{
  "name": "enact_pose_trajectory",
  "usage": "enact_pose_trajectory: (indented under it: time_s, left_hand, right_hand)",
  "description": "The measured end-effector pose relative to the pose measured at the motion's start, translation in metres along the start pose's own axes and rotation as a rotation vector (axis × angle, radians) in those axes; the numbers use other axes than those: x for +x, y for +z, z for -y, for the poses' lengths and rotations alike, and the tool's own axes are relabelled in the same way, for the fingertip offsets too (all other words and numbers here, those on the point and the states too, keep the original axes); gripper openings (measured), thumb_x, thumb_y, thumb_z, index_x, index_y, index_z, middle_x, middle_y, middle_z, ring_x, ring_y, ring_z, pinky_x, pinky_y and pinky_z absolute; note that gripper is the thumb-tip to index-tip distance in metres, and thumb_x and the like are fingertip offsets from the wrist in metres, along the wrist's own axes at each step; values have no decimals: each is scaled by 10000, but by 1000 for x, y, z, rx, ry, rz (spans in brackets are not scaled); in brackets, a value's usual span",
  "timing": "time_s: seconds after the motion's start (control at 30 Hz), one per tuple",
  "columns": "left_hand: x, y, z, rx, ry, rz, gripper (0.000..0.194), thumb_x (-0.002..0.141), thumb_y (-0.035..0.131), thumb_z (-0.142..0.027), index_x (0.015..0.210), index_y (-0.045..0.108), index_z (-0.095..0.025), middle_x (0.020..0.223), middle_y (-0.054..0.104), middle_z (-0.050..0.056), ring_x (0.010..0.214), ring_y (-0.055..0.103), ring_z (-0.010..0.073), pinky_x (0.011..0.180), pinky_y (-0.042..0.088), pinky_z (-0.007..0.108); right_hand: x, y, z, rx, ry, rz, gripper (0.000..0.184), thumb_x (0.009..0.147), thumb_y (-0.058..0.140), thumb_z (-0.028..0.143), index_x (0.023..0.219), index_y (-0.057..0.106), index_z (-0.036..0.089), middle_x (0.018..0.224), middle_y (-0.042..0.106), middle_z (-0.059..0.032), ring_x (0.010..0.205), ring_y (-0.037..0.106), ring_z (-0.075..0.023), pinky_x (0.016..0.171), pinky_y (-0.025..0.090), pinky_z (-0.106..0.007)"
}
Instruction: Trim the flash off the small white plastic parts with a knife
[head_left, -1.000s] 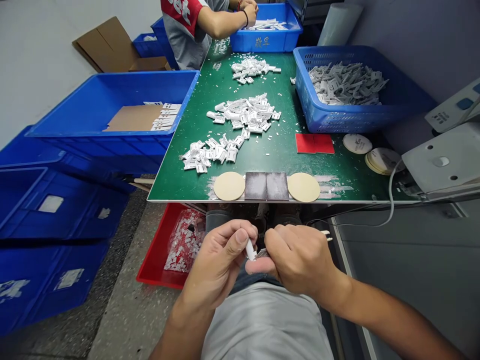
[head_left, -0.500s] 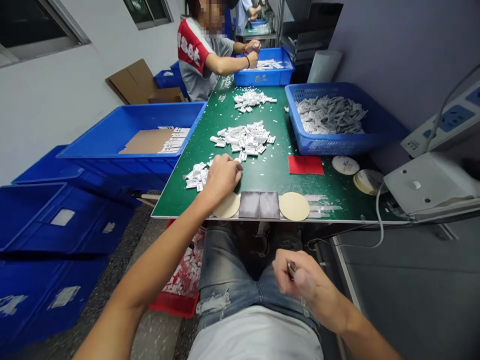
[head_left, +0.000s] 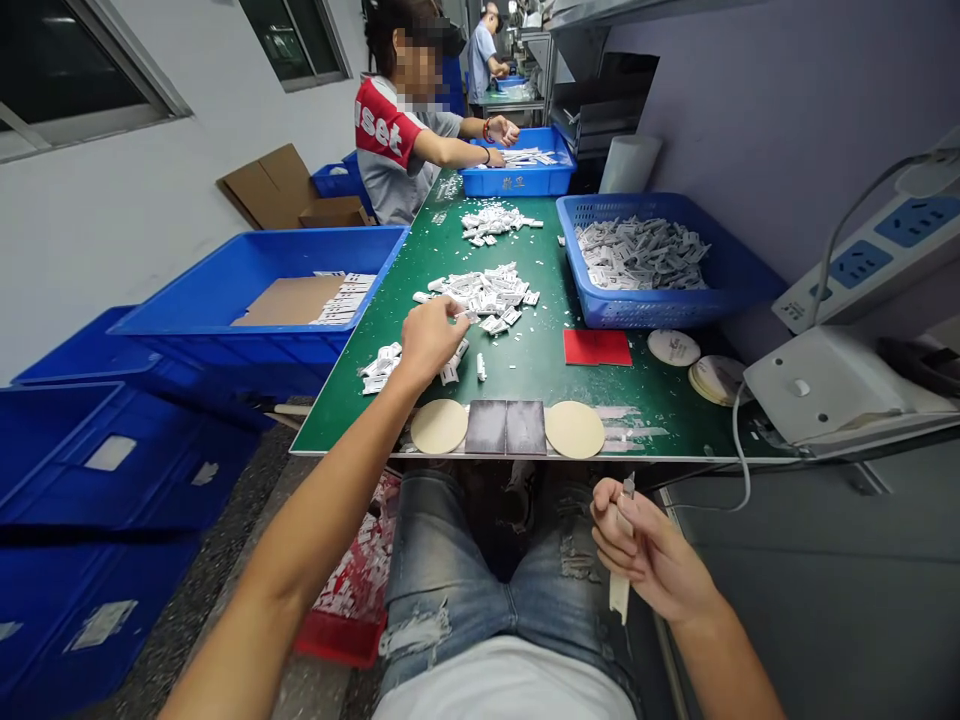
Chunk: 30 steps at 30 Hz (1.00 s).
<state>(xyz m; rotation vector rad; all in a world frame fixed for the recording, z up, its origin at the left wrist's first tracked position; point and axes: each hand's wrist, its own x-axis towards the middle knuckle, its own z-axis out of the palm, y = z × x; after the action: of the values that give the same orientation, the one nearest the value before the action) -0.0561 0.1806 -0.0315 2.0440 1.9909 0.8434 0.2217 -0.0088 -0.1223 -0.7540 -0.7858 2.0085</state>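
Note:
My left hand (head_left: 429, 337) reaches out over the green table (head_left: 555, 375) and pinches a small white plastic part (head_left: 463, 315) at the edge of the near pile of white parts (head_left: 486, 290). More white parts (head_left: 381, 365) lie just left of that hand. My right hand (head_left: 643, 548) stays low over my lap, below the table edge, closed round a thin tool (head_left: 625, 540) with a metal tip and a pale handle.
Two round pads (head_left: 574, 429) and two dark squares (head_left: 505, 427) sit at the table's near edge. A blue basket of grey parts (head_left: 652, 258) stands right, blue crates (head_left: 255, 290) left, a red bin (head_left: 352, 600) below. A co-worker (head_left: 420, 140) sits at the far end.
My left hand left my lap, reached to the table and moved farther along the pile, closing on a white part. My right hand dropped apart from it, keeping the tool.

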Motion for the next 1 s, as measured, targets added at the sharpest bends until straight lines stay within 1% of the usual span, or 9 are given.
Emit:
enact_pose_trajectory:
  time_s: [0.2,0.33,0.47,0.57,0.7,0.77,0.87,0.93,1.0]
  left_hand:
    - [-118,-32,-26,-354,205,182,252,919,535,-316,1091,691,-218,1024,704,50,865,627,175,771,464,268]
    - [-201,-42,-20,-436,200,252,175,851,650,-222,1026,661,-227,924,707,22,801,634,159,728,477,245]
    - [-240,-49,11,-363,117,225,43,892,574,-190,887,617,-189,826,668,37,749,607,161,689,456,254]
    - [-259,-49,34,-229,215,228,198,927,450,-142,772,569,-175,721,610,43,655,556,154,628,413,264]
    - [-288,-46,62,-136,235,111,227,898,447,-116,719,570,-183,624,564,19,576,509,144,585,379,259]
    - [-299,-49,84,-134,80,47,282,914,409,-177,668,547,-194,595,558,13,550,516,145,568,391,252]
    - [-303,-61,132,-65,-397,-50,381,951,277,-293,691,542,-206,636,612,36,581,589,181,578,440,267]
    - [-298,-70,160,54,-656,134,283,904,403,-367,873,615,-184,722,684,69,653,651,252,625,471,324]
    - [-290,-76,169,226,-788,244,403,834,523,-420,1088,619,-122,805,721,144,716,671,349,675,478,417]
  right_hand:
    - [5,43,0,-435,-210,-220,322,865,618,434,1089,559,210,642,375,76,501,287,-55,447,234,-189]
    - [15,85,-6,-824,-340,-8,190,917,553,342,1033,608,202,732,551,25,609,461,-87,559,347,-218]
    - [29,112,-33,-1027,-558,82,227,973,435,275,900,620,165,753,657,-23,636,574,-106,600,392,-227]
    - [36,126,-62,-1129,-724,102,229,964,430,262,876,612,155,690,656,-25,580,580,-123,564,387,-246]
    - [34,144,-90,-1103,-737,61,230,970,427,262,846,595,165,667,657,-15,550,579,-118,547,395,-236]
    - [30,151,-92,-1052,-760,13,244,975,422,278,834,591,173,653,650,-6,537,566,-111,553,392,-234]
    - [25,150,-82,-952,-693,-104,287,976,411,295,783,588,177,611,594,8,524,523,-102,550,369,-234]
    - [26,144,-70,-844,-507,-163,320,980,409,325,761,589,177,580,538,25,514,485,-93,524,351,-222]
    - [29,136,-62,-713,-318,-186,357,982,411,380,741,583,180,556,488,41,507,448,-86,501,332,-211]
